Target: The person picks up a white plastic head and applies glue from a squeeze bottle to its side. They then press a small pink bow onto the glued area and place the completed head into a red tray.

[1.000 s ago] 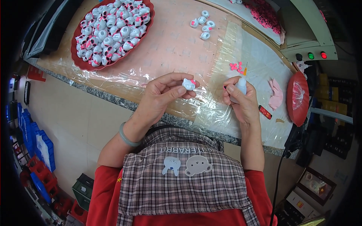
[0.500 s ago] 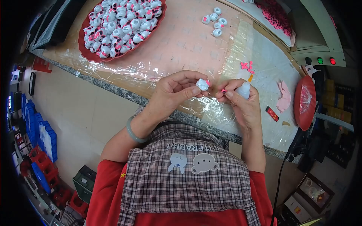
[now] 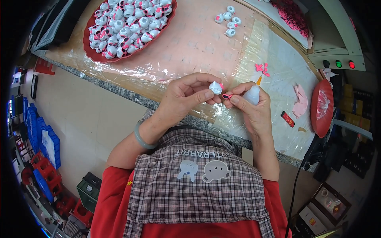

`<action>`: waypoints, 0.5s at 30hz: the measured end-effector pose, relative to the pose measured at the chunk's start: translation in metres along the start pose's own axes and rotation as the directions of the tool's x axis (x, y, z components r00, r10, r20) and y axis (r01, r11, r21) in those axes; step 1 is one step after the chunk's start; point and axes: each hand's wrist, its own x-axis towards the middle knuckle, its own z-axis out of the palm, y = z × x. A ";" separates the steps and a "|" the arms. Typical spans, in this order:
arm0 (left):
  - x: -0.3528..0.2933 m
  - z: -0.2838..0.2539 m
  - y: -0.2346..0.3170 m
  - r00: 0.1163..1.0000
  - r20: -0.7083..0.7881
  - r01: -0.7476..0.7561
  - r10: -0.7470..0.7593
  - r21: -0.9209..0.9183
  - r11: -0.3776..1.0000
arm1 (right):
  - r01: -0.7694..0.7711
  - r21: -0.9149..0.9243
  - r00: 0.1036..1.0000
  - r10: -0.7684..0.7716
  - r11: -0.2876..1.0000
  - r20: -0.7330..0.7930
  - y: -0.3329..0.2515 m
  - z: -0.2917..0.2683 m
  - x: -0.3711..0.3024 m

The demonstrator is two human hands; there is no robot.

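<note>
Between the thumb and fingers of my left hand (image 3: 183, 94) is a small white toy head (image 3: 215, 88) with a pink bow at its side. My right hand (image 3: 255, 111) pinches a tiny pair of pink toy sunglasses (image 3: 227, 96) with dark lenses, close beside the head but apart from it. Tucked in that same hand is a white squeeze bottle (image 3: 251, 95) with an orange needle tip pointing away from me. Several small pink pieces (image 3: 262, 69) lie on the table just beyond the tip.
A red scalloped tray (image 3: 88, 54) heaped with white heads stands far left. Several loose heads (image 3: 231, 24) lie at the back. To the right are a pink cloth (image 3: 300, 101), a small red-and-black packet (image 3: 287, 119) and a red dish (image 3: 322, 109). The granite edge (image 3: 198, 122) runs close to me.
My right hand has turned the pink sunglasses so their lenses show, and moved slightly left toward the head. The head has tilted a little in my left hand.
</note>
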 end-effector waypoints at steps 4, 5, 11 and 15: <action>0.000 0.002 0.003 1.000 -0.008 0.001 -0.002 -0.036 0.999 | 0.073 -0.144 0.996 -0.080 0.987 -0.047 0.008 0.002 -0.001; 0.000 0.002 0.003 1.000 -0.009 0.002 -0.002 -0.035 0.999 | 0.072 -0.143 0.996 -0.080 0.987 -0.047 0.008 0.003 -0.001; 0.000 0.000 -0.003 0.999 -0.042 -0.018 0.015 -0.069 0.997 | 0.093 -0.237 0.989 -0.118 0.967 -0.091 0.007 0.012 -0.001; 0.002 0.000 0.000 0.999 -0.053 -0.007 0.004 -0.057 0.998 | 0.124 -0.309 0.984 -0.158 0.943 -0.087 0.008 0.015 -0.001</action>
